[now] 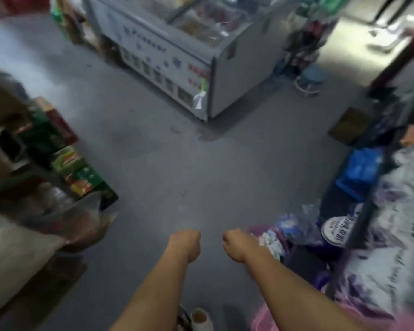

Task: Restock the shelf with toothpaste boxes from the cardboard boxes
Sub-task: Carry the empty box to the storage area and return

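both bare arms reach forward over the grey concrete floor (177, 163). the left hand (185, 244) and the right hand (236, 244) are each curled into a fist with nothing in the grip, near each other but apart. no toothpaste box can be made out in the blur. green and red cartons (65, 161) stand stacked at the left. a white glass-topped chest freezer (177, 56) stands far ahead. a blue plastic crate (359, 173) sits at the right.

head view looks down at floor (167, 163).
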Tool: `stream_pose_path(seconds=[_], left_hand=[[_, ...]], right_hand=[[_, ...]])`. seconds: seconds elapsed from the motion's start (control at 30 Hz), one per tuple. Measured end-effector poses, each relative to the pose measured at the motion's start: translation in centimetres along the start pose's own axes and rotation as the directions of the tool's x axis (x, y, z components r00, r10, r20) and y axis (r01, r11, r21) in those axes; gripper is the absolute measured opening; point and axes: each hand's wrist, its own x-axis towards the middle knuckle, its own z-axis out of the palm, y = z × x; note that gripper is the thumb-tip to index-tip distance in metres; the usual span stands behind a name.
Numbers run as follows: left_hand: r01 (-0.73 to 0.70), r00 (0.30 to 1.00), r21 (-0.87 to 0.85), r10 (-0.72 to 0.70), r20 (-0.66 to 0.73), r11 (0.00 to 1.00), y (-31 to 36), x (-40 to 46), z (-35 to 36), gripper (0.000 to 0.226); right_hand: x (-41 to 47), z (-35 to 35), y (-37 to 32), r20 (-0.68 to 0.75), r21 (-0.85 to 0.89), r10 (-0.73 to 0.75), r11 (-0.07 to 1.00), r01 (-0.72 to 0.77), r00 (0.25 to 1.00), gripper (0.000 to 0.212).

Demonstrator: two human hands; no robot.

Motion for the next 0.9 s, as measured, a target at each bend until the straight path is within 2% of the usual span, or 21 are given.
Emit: stream_pose_path(seconds=[0.27, 0.5, 0.73, 0.9], left_hand=[[-0.203, 0.979, 0.266, 0.200, 0.041, 0.942, 6.5, 12.3, -10.8, 0.031], [-0.313, 0.946, 0.447, 0.319, 0.063, 0.838, 10.5, 24.4, -23.4, 0.028], [-0.424, 0.898, 0.500, 0.424, 0.121, 0.755, 20.6, 35.6, -33.4, 0.027], [-0.471, 0.872, 0.537, 0.459, 0.167, 0.699, 30.7, 45.5, -39.8, 0.031]], right_hand=[[6.8, -7.0, 8.8, -0.019, 0.231, 0.244, 0.945, -0.233, 0.970, 0.030], [15.0, -16.9, 14.6, -0.058, 0.390, 0.404, 0.851, -0.352, 0.913, 0.028], [21.6, -25.7, 24.6, -0.012, 0.508, 0.490, 0.754, -0.416, 0.872, 0.029], [28.3, -32.3, 35.7, 0.032, 0.555, 0.495, 0.714, -0.427, 0.868, 0.030]])
